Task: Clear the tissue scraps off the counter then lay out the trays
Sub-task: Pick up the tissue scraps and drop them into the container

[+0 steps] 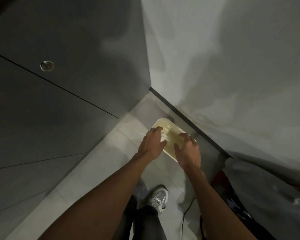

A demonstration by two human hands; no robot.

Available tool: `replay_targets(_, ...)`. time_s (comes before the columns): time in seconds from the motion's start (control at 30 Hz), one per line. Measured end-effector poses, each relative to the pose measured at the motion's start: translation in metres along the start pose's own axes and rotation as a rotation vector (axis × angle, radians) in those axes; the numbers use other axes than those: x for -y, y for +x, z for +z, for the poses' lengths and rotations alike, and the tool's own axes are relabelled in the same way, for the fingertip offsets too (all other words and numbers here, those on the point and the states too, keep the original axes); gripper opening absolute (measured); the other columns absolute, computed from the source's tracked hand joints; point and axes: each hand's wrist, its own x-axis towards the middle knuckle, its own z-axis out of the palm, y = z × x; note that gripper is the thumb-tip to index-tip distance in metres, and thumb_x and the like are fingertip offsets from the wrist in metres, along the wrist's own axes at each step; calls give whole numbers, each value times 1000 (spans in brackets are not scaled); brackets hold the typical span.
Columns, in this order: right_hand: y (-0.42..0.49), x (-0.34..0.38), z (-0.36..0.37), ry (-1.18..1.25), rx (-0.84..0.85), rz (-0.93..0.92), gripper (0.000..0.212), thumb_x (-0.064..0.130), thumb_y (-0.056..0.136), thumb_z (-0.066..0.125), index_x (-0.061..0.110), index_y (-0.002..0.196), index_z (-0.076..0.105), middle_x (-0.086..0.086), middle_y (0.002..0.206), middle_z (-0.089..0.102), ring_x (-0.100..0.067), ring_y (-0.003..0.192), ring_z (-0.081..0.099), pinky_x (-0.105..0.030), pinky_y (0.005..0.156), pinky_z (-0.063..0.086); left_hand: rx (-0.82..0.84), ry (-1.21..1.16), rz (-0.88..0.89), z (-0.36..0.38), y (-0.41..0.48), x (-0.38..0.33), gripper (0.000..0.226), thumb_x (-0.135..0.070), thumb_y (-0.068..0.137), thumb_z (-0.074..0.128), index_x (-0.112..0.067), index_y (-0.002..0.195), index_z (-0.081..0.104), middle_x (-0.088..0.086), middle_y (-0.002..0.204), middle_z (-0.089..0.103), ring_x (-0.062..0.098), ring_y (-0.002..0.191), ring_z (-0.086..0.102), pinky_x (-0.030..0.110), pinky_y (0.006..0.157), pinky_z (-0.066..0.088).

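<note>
1 crumpled white tissue scrap (164,137) shows over the open cream rectangular bin (173,129) on the floor (100,167).
</note>
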Motion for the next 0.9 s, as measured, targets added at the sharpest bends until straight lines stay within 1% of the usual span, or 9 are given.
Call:
replay_targets(0.1,-9,9,-11,4,-2,-32,39,39,99,62,28,136,51,-6,136,60,-33,121,62,-55,89,61,-45,34,21,-8,-11,3,47,-36,102,61,-19,143,48,7,139,57,26,122,59,41,100,55)
replay_targets(0.17,-20,20,-21,8,-5,-51,36,40,101,59,28,134,52,-6,136,60,-34,119,63,-55,87,61,-98,47,35,-18,-29,6,43,-37,103,58,-21,141,49,5,136,59,24,119,61,40,95,57)
replay_targets(0.3,-59,52,-45,25,-55,-124,34,37,103,56,21,134,58,-8,135,64,-32,115,63,-45,86,59,-208,66,23,-45,-78,10,39,-37,104,53,-24,140,51,0,133,62,19,118,60,36,91,54)
replay_targets(0.43,-108,94,-70,43,-54,-175,33,35,104,57,21,134,60,-7,133,64,-28,108,64,-36,81,53,-292,26,-21,-76,-134,13,37,-38,105,50,-27,140,52,-3,133,63,17,121,58,34,93,51)
replay_targets(0.5,-137,115,-84,74,-45,-227,32,36,104,57,22,133,60,-4,133,63,-27,106,65,-35,81,52,-330,-2,-41,-94,-166,11,36,-36,105,50,-25,139,53,-3,133,64,19,120,58,35,93,52)
replay_targets(0.6,-184,148,-107,109,-40,-316,26,34,104,58,21,127,61,-2,125,65,-25,103,63,-38,81,53,-386,-46,-82,-126,-221,6,34,-37,104,52,-26,136,55,-3,130,66,19,119,60,37,92,55)
replay_targets(0.7,-232,184,-130,150,-24,-384,26,37,104,57,23,126,61,-1,120,65,-21,103,61,-36,83,51,-440,-89,-115,-162,-279,4,32,-36,103,53,-28,133,57,-6,126,67,18,116,60,36,89,54)
replay_targets(0.8,-275,227,-154,141,-23,-474,26,38,103,58,25,125,63,4,119,68,-16,105,62,-28,85,47,-540,-154,-155,-202,-341,8,29,-35,102,56,-28,129,59,-7,122,68,18,111,64,37,88,56)
replay_targets(0.9,-319,279,-175,138,10,-543,18,36,103,61,28,118,65,9,114,69,-11,103,62,-22,83,43,-670,-201,-193,-244,-399,22,27,-33,100,59,-24,126,62,-5,118,71,20,106,67,40,84,59)
